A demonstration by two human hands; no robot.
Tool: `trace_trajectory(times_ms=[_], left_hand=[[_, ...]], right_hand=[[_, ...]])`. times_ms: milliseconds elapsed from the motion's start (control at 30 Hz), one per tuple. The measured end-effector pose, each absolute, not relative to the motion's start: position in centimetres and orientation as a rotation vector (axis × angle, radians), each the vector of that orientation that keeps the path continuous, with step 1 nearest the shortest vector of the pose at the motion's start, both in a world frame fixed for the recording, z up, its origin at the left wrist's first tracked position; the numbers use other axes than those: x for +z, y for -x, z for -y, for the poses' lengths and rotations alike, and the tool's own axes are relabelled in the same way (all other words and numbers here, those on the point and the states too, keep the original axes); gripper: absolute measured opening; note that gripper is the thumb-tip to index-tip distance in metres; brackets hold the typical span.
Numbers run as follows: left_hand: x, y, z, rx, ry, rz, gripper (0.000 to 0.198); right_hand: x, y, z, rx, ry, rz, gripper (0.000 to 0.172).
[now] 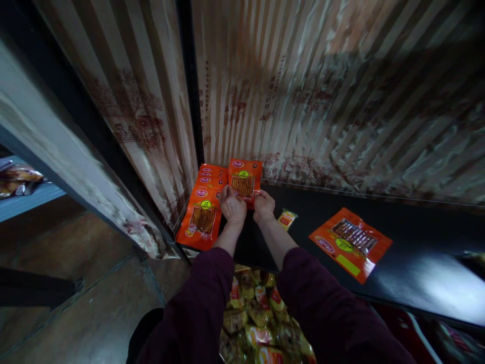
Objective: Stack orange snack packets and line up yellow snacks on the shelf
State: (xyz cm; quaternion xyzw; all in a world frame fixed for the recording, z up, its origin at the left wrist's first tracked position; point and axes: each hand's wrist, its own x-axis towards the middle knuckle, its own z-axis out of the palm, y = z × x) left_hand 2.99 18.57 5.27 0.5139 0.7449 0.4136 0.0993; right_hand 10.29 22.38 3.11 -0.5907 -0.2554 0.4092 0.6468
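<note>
One orange packet [244, 183] is held between two hands above the back of the black shelf [413, 212], its printed front turned toward the camera. Its lower left corner is gripped by the left hand [232, 205], and its lower right edge is pinched by the right hand [264, 205], with the fingers of both curled in. Whether the shelf is touched by its bottom edge cannot be told. Just beside it, at the shelf's left end, more orange packets [201, 217] are laid overlapping in a row. A small yellow packet [287, 219] is seen near the right wrist; farther right, another orange packet [350, 244] is laid flat and askew. Behind everything, a pleated curtain [242, 111] is hung. Below the shelf, many small wrapped snacks [261, 316] are heaped together.
</note>
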Motion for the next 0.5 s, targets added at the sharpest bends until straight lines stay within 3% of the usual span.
trace_trajectory(times_ms=[500], left_hand=[[5.2,6.2,-12.2,1.160,-1.486,-2.404,0.041]], right_hand=[[2.7,-1.4,-16.2,1.084,1.223,0.754,0.025]])
